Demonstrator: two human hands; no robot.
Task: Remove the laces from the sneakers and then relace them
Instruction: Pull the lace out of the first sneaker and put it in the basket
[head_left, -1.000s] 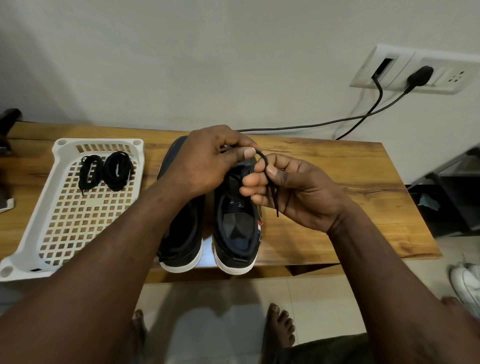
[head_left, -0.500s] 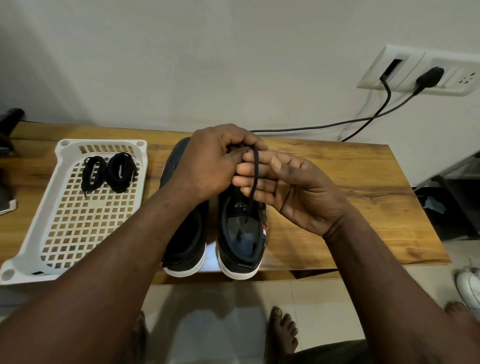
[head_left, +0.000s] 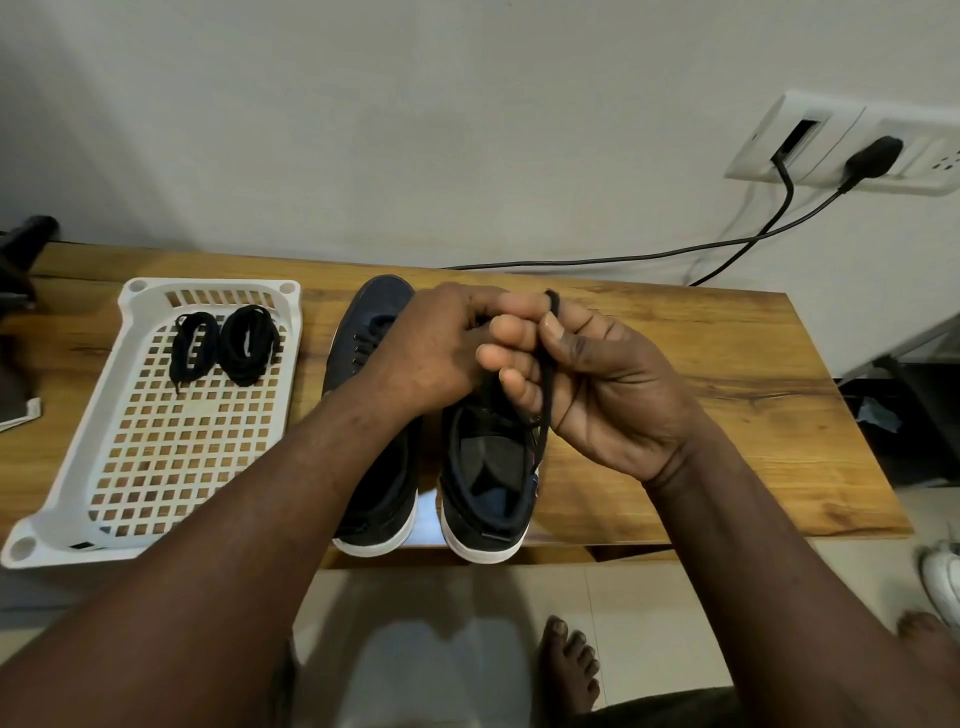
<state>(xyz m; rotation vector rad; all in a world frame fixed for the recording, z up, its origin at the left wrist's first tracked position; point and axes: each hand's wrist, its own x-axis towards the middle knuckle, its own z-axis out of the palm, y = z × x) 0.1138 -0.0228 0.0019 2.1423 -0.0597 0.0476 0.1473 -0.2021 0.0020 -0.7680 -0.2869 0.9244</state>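
Both hands are closed on one black lace (head_left: 546, 400): the left hand (head_left: 441, 348) pinches its top bend and the right hand (head_left: 602, 384) clamps the run under its thumb, above the right shoe (head_left: 483, 478). The left shoe (head_left: 371, 332) looks laced (whether this is unlacing or relacing, I cannot tell). Two coiled laces (head_left: 248, 338) lie in the tray (head_left: 208, 286) on the left of the desk (head_left: 701, 441).

table (head_left: 727, 395): wood, smooth, slight sheen
tray (head_left: 208, 285), on table: white plastic, smooth
sneakers (head_left: 374, 317), on table: dark matt cloth, white smooth soles
lace (head_left: 545, 395): black woven cord, matt
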